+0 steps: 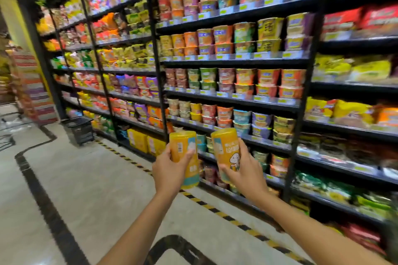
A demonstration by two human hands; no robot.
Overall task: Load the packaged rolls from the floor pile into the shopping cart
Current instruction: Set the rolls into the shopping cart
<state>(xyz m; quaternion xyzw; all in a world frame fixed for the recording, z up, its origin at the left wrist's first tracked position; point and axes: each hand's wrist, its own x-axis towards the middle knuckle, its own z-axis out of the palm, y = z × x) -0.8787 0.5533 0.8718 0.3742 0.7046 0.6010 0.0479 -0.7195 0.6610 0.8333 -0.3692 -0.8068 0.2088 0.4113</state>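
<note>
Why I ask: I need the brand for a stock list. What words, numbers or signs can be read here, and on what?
Nothing is clear enough to quote.
Left roll, held in the left hand: a barcode, digits too small to read.
Right roll, held in the right hand: white characters, too blurred to read.
Shelf price tags: too blurred to read.
Noodle cups: printing too blurred to read.

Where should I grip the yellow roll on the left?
Round its middle, from the near side: the yellow packaged roll stands nearly upright, a smooth cylinder with no handle, and the left hand wraps it there, thumb across the front.
</note>
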